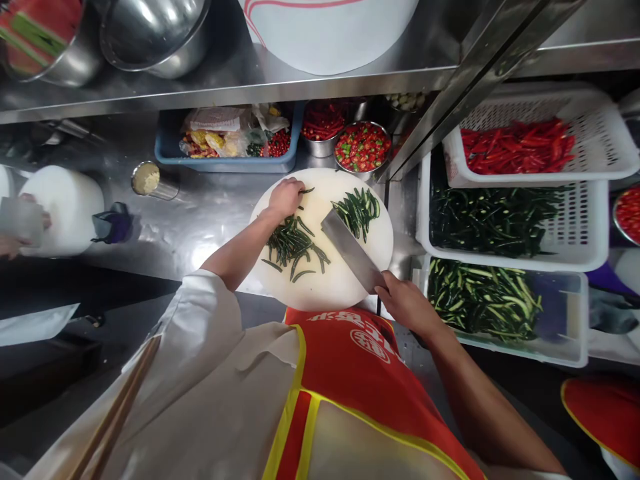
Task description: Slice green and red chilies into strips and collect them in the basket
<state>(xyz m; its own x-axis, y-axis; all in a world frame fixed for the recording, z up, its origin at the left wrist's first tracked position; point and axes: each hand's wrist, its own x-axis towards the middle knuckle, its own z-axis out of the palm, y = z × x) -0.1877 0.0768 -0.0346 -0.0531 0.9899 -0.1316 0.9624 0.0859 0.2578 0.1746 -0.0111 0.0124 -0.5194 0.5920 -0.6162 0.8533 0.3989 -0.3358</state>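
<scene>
A round white cutting board (330, 283) lies on the steel counter in front of me. Two heaps of green chillies lie on it: a loose one (293, 245) at the left and a neater one (359, 210) at the upper right. My left hand (285, 197) rests at the board's far left edge with its fingers curled over a few chillies. My right hand (407, 305) is closed on the handle of a cleaver (350, 250), whose blade lies across the board between the two heaps.
To the right stand white baskets of red chillies (517, 145) and green chillies (493, 219), and a clear tub of green chillies (483, 299). A bowl of chopped red chilli (362, 147) and a blue tray (225, 160) sit behind the board. Another person's hand (20, 223) works at far left.
</scene>
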